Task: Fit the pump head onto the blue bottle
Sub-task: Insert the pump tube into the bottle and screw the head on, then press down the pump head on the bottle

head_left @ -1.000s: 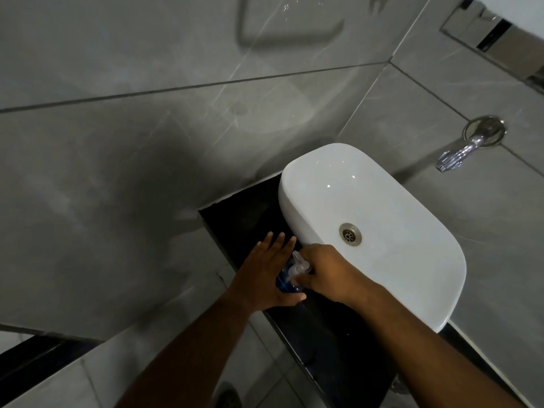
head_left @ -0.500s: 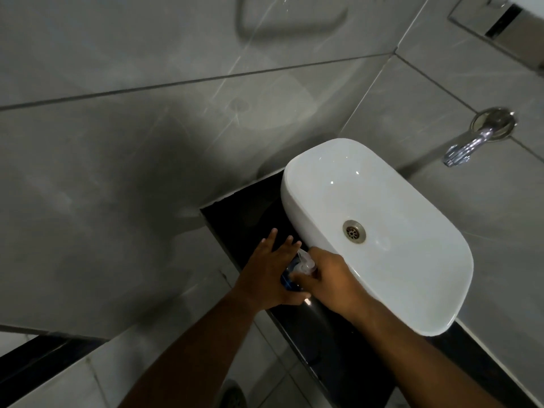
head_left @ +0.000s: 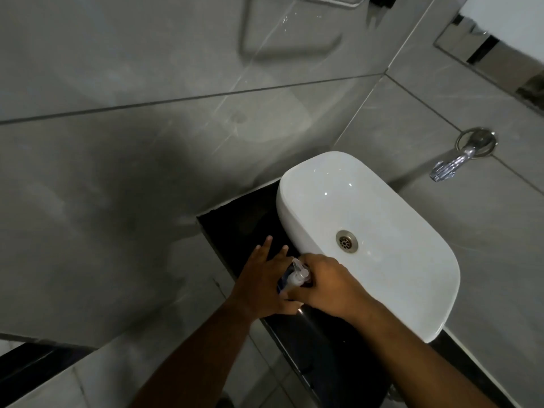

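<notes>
I see my two hands close together on the dark table (head_left: 235,228), right beside the white sink (head_left: 412,278). My left hand (head_left: 262,285) is wrapped around the side of the blue bottle (head_left: 284,285), with some fingers sticking out straight. It seems to hold the bottle steady. My right hand (head_left: 326,285) is closed around the bottom part of the pump head (head_left: 298,273), which sits on top of the bottle. The clear spout points up and away from me.

I think the job is almost done. The pump head is already on the bottle's mouth. I cannot see if it is screwed tight, because my fingers hide the neck. What may be left is a last twist and then letting go.

Now I count. There is one blue bottle, one pump head, one sink with one drain (head_left: 346,241), and one shiny tap (head_left: 450,166) on the wall. Two hands, both busy.
</notes>
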`<state>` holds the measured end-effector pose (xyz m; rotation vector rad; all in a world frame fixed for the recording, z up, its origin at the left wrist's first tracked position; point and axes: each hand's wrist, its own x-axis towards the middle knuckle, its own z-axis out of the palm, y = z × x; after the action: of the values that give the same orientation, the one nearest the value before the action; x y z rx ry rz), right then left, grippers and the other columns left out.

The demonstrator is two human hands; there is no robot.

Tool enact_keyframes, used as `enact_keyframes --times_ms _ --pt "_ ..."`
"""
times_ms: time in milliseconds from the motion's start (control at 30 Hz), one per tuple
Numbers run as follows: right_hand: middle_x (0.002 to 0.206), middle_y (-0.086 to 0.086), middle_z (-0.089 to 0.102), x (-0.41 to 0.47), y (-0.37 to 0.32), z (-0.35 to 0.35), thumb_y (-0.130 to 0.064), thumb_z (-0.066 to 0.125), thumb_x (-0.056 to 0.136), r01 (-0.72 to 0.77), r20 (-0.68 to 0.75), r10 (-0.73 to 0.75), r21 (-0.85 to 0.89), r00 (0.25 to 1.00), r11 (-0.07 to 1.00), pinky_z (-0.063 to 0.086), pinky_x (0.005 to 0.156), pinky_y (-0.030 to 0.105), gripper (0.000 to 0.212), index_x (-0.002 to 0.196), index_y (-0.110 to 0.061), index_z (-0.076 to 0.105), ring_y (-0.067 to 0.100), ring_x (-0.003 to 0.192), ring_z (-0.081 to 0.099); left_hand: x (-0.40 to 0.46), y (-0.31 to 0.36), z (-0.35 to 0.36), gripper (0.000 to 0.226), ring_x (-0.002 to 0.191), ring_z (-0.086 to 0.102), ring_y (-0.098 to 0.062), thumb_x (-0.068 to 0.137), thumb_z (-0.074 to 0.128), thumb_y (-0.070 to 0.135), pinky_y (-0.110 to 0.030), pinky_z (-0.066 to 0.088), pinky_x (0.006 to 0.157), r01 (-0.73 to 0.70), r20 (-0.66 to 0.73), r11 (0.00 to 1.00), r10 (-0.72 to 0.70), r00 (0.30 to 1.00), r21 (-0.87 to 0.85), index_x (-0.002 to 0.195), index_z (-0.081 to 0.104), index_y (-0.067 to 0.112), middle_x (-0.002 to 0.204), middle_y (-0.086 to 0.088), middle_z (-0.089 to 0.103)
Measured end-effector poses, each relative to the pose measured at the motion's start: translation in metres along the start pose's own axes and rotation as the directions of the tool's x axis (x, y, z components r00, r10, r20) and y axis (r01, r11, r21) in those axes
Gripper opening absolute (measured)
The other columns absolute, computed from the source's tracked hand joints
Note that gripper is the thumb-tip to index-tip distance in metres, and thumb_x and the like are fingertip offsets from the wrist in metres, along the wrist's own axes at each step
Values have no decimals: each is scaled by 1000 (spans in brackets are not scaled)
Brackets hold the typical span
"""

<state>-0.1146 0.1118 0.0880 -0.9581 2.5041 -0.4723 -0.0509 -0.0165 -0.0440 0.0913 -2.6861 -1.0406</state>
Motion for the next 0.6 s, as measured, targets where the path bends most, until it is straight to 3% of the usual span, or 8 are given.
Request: enact_keyframes --times_ms 67,133,267,367,600 --pt "76 -13 60 0 -4 -9 -48 71 72 59 -22 -62 -121 998 991 40 54 14 22 82 -31 61 5 69 60 0 0 -1 96 146 9 -31 54 60 68 -56 17 116 7 9 1000 -7 1000 22 135 33 26 151 -7 40" --pt "84 -8 58 0 -8 -15 -35 70 82 107 -4 -110 -202 994 973 39 59 18 18 92 -21 65 13 76 61 1 0 0 97 146 11 -32 54 64 68 -56 17 116 7 14 999 -7 1000 33 135 30 26 151 -7 39" --pt "104 5 63 -1 -12 -18 -10 67 86 205 92 -190 -199 977 958 52 78 28 29 113 -19 71 19 94 63 1 -2 2 98 147 9 -31 55 63 70 -54 16 117 12 36 998 -14 999 57 138 33 26 154 -7 34" --pt "111 6 63 -2 -10 -18 -8 68 86 243 117 -221 -240 968 940 52 87 31 33 117 -16 70 20 99 62 2 -4 3 98 147 5 -29 57 58 73 -52 13 118 12 59 995 -18 998 97 140 35 27 156 -5 29" --pt "111 4 60 -7 -1 -13 -5 65 87 222 78 -211 -199 974 954 52 89 28 42 125 -23 66 17 102 58 4 -3 1 101 147 4 -30 58 55 76 -50 9 117 17 99 992 -30 995 127 143 30 27 157 -6 26"
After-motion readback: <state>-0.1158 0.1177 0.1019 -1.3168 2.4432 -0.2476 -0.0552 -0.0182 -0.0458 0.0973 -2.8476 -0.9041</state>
